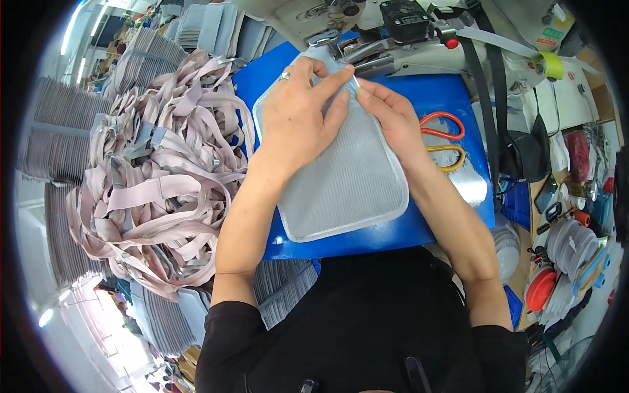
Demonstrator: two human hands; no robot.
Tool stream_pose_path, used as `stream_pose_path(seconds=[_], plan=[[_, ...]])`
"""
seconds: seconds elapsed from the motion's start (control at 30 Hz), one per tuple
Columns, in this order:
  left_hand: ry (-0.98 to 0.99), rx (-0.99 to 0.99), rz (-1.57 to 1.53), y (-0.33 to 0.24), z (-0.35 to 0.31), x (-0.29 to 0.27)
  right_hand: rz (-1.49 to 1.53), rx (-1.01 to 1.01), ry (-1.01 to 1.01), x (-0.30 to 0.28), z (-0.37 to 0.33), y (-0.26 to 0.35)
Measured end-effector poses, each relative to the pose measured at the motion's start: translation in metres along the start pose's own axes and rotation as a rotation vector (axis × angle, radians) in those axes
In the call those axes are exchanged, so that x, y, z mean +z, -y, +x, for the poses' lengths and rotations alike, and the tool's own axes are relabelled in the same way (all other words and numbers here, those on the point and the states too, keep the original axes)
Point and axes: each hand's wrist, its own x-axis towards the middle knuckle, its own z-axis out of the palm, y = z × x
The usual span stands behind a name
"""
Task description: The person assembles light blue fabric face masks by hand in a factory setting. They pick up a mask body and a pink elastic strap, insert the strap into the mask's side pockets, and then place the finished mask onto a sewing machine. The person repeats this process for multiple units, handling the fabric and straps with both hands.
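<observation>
A label (552, 34) bears green-and-red print; left hand (301, 118), fingers half-spread, rests on a grey panel (347, 177), right hand (395, 121) pinching its edge.

The grey panel (344, 180) is matt cloth with a fine ribbed weave and a smoother, faintly shiny binding (350, 230), against the worktop (458, 92), a smooth, glossy, plastic-looking blue sheet with white glare near its right edge. Beyond the worktop's left edge, the pinkish straps (151, 193) look like soft, matt woven cloth. Near its right edge, 2 scissor loops (443, 137) look like smooth, shiny plastic; toward its far edge, the machine's guide bars (377, 67) are polished metal.
</observation>
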Motion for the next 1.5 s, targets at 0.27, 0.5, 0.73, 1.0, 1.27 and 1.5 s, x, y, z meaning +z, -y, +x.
stream_pose_path(seconds=[0.27,0.5,0.73,1.0,1.27,1.5], plan=[[-0.364,-0.36,-0.045,0.049,-0.08,0.014,-0.024,0.023,-0.068,0.005,0.022,-0.001],[-0.351,-0.892,-1.221,0.048,-0.14,0.015,-0.428,-0.277,-0.127,-0.018,0.015,0.019],[-0.36,-0.781,-1.149,0.048,-0.132,-0.015,-0.455,-0.592,-0.163,-0.061,0.03,0.07],[-0.372,-0.784,-1.118,0.044,-0.127,-0.025,-0.113,-0.424,-0.306,-0.022,0.014,0.05],[-0.371,-0.763,-1.128,0.046,-0.125,-0.024,-0.346,-0.109,0.008,0.0,0.005,0.008],[-0.381,-0.746,-1.033,0.054,-0.11,-0.031,-0.15,-0.035,0.11,0.003,0.002,0.007]])
